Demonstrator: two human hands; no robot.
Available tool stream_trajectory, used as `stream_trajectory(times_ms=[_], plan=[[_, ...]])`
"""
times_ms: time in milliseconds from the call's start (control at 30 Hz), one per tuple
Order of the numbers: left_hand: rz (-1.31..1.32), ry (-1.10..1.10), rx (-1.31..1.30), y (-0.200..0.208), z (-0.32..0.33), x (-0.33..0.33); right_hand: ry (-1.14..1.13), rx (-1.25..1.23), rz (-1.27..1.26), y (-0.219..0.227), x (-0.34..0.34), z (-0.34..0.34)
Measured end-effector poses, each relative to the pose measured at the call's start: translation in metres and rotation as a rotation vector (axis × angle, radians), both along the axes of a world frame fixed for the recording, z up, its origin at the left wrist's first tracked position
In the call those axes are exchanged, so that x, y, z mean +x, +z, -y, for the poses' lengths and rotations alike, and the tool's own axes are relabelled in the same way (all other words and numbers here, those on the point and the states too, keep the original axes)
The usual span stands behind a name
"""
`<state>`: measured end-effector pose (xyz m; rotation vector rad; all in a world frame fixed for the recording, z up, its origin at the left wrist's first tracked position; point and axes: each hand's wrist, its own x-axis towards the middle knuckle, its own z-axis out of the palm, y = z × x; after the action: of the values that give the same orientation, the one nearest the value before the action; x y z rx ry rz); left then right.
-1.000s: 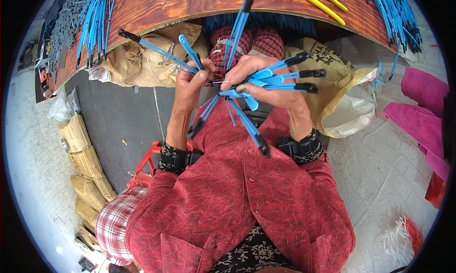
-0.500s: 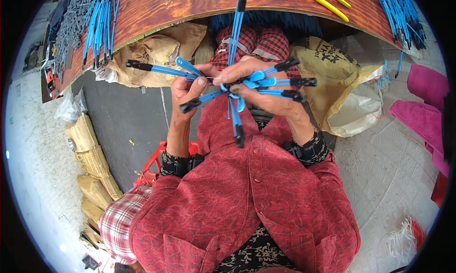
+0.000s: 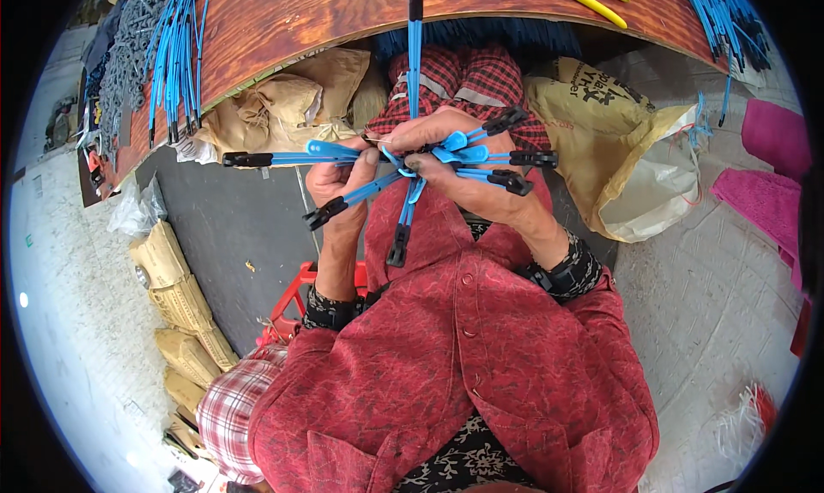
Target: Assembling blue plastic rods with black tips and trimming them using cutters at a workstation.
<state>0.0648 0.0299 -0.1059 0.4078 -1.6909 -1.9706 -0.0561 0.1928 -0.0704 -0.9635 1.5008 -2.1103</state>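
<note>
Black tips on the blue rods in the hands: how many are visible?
7 black tips: one top, one left, one lower left, one bottom, one upper right, one right and one lower right. More may be hidden.

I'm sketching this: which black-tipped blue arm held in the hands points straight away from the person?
The upper blue arm. Its black tip overlaps the wooden tabletop in view; the others spread left, right or toward the red jacket.
</note>
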Motion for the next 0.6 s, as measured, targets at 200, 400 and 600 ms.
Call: stream_trajectory(times_ms=[200,400,600], plan=[[0.045,0.071,-0.099,0.0,-0.009,-0.004,-0.042,0.011,0.036,-0.008,0.003,0.002],[0.071,0.129,-0.16,0.001,-0.012,-0.005,-0.083,0.037,0.032,-0.014,0.005,0.002],[0.093,0.153,-0.174,0.004,-0.015,-0.007,-0.203,0.017,-0.143,-0.011,0.004,0.003]])
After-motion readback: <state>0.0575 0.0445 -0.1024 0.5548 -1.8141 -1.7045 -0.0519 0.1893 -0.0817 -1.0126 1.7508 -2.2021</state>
